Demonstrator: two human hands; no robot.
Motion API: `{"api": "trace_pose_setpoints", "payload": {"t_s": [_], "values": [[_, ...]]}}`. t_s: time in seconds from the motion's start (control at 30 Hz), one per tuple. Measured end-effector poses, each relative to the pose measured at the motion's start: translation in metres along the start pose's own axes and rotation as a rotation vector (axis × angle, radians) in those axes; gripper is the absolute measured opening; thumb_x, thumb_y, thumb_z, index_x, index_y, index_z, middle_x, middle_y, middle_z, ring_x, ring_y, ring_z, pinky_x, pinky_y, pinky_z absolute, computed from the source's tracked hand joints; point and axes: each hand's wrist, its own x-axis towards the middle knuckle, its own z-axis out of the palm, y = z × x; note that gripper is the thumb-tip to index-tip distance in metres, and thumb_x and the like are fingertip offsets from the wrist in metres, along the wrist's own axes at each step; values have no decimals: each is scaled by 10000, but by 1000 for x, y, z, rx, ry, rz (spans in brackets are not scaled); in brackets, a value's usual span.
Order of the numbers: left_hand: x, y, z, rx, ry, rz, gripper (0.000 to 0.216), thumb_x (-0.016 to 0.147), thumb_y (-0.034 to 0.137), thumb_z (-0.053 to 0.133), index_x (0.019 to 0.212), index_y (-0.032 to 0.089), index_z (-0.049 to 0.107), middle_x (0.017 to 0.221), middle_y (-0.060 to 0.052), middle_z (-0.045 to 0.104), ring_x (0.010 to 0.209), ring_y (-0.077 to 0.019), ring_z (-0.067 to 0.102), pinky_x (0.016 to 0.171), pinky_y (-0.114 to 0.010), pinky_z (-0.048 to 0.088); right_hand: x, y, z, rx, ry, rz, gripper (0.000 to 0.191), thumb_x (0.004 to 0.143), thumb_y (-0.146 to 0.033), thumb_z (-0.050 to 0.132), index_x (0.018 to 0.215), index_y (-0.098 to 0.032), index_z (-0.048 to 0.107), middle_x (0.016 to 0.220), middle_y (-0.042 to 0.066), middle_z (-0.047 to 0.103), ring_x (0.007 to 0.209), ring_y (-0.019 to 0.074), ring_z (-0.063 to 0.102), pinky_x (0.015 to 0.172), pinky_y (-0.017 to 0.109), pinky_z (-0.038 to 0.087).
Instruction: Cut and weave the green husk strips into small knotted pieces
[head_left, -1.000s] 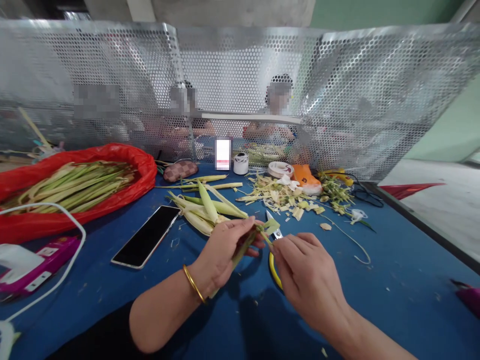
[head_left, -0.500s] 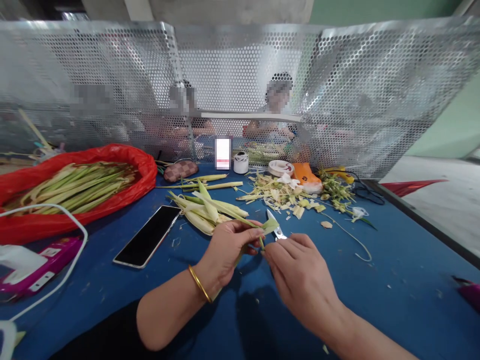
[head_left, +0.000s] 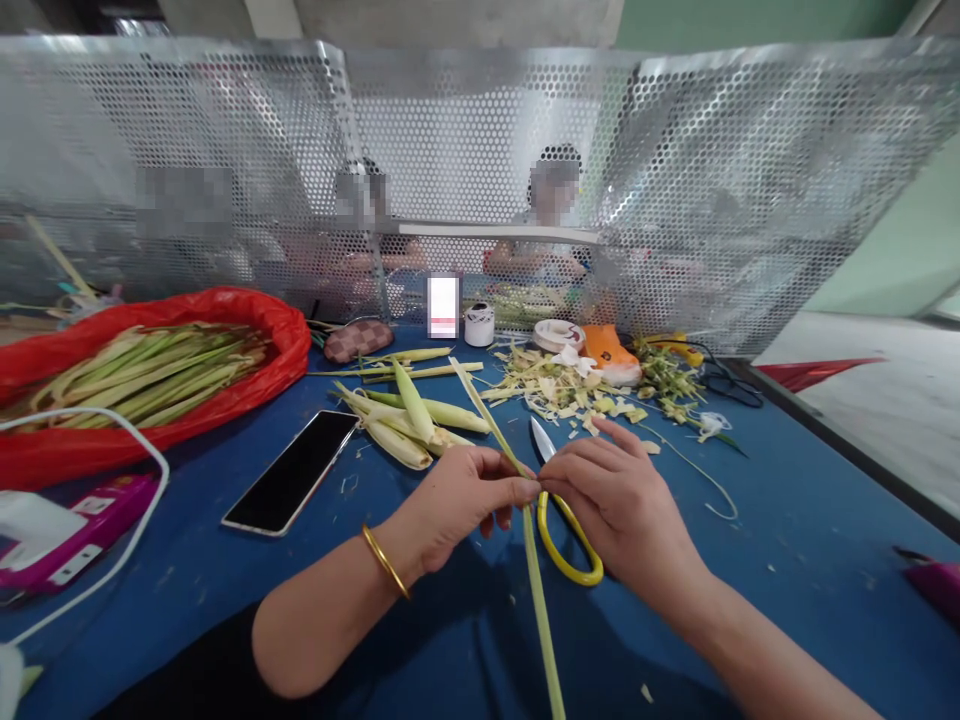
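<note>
A long, narrow pale-green leaf strip runs from the husk pile toward the table's near edge. My left hand, with a gold bangle at the wrist, pinches it between thumb and fingers. Fingertips of my right hand are pressed together at the same spot, touching the left thumb tip; the bit of strip between them is mostly hidden. Scissors with yellow handles lie under and beside the right hand, partly covered by it. Just beyond the left hand is a small pile of pale-green husks.
At left lie a black-screened phone, a purple power strip with a white cable, and a red bag of leaf strips. Farther back are scraps, a tape roll and an orange packet. Two people sit behind a perforated metal screen.
The leaf strip, folded at my fingers before, now stretches lengthwise through my left hand. My right hand has shifted slightly right and up, uncovering the scissors' yellow handles.
</note>
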Motion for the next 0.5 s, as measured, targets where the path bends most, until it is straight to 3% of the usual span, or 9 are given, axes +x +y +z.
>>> {"api": "trace_pose_setpoints", "payload": {"t_s": [0.2, 0.37, 0.5], "values": [[0, 0, -2, 33, -79, -10, 140, 665, 261, 707, 690, 123, 712, 480, 36, 497, 413, -59, 386, 387, -188, 292, -2, -2, 0, 60, 10, -16, 249, 880, -73, 443, 762, -225, 601, 711, -14, 666, 680, 137, 625, 1014, 405, 374], [0, -1, -4, 54, -99, -16, 143, 662, 261, 710, 682, 119, 710, 537, 15, 524, 451, -65, 403, 404, -190, 303, -1, 3, 2, 165, -26, 44, 243, 884, -97, 475, 736, -222, 622, 716, -12, 680, 679, 143, 628, 1015, 433, 382], [-3, -2, 0, 95, -142, -75, 154, 663, 282, 699, 622, 139, 661, 527, 8, 535, 453, -78, 432, 415, -201, 312, 3, 6, 2, 390, -83, 237, 185, 889, -244, 519, 844, -213, 696, 839, 47, 687, 786, 185, 634, 800, 360, 489]]}}
